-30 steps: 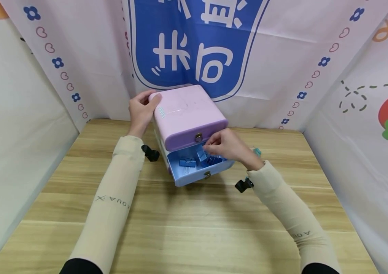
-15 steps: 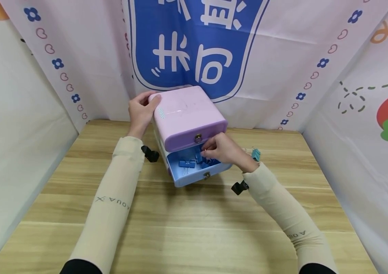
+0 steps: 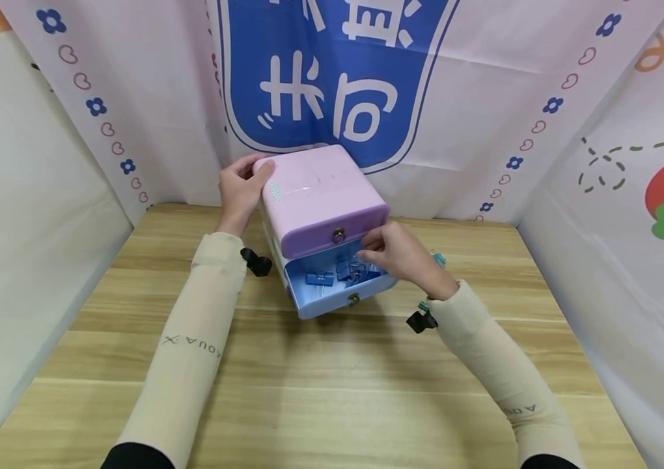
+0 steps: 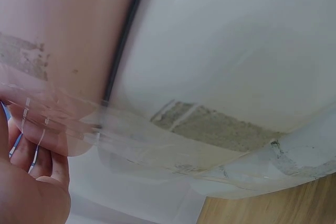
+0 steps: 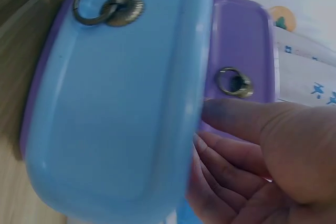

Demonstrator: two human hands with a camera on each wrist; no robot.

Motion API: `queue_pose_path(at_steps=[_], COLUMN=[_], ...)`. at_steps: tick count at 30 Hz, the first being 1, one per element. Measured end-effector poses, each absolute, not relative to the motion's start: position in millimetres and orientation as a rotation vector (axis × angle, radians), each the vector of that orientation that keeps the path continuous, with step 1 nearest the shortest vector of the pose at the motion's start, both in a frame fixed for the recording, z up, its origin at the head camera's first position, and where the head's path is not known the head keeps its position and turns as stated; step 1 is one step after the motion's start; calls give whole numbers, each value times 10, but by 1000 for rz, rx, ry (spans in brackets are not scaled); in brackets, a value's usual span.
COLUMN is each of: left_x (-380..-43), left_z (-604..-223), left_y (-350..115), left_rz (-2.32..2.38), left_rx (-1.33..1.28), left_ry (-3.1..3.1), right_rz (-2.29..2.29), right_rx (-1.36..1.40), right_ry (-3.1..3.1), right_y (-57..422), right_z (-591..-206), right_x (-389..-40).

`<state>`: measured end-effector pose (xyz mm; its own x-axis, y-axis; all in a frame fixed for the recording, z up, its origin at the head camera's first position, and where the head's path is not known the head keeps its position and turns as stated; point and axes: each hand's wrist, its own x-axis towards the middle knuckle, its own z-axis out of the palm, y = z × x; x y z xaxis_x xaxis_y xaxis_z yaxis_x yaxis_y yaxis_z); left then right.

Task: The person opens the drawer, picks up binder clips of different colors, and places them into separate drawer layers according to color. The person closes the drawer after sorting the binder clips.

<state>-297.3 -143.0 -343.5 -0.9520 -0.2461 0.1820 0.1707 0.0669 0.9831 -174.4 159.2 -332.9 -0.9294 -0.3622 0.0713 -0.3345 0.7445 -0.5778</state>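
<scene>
A small drawer cabinet [image 3: 323, 185] with a pink top stands against the back wall. My left hand [image 3: 239, 190] grips its back left corner, thumb on the top; in the left wrist view the fingers [image 4: 44, 163] bend around the edge. The light blue drawer [image 3: 325, 306] is pulled out below the purple upper drawer [image 5: 247, 40]. Several blue binder clips [image 3: 320, 279] lie inside. My right hand [image 3: 403, 253] hovers over the drawer's right end, fingers loosely bent, with no item showing between them. In the right wrist view, thumb and fingertips are close to the drawer's rim.
A teal binder clip [image 3: 439, 259] lies on the wooden table [image 3: 344, 391] beyond my right wrist. Each drawer front carries a ring pull [image 5: 94, 3]. A printed cloth [image 3: 472, 130] hangs directly behind the cabinet, with white side walls left and right.
My right hand dipped into the blue drawer, then rose and shifted right, uncovering more of the clips, which lie differently. My left hand and the cabinet stay put.
</scene>
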Motion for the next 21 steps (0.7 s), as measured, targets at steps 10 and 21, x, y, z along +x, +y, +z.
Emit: queue_pose_path(at_steps=[10, 21], left_x=[-2976, -2962], left_z=[-3431, -3425], left_y=[-1422, -1431], left_rz=[-1955, -1934], left_rx=[82, 72], left_ry=[-2058, -2069], right_rz=[-1049, -1107], right_rx=[-616, -609], right_ry=[2957, 2994], right_y=[1765, 1832], right_z=[-3162, -3213], right_x=[-1405, -1085])
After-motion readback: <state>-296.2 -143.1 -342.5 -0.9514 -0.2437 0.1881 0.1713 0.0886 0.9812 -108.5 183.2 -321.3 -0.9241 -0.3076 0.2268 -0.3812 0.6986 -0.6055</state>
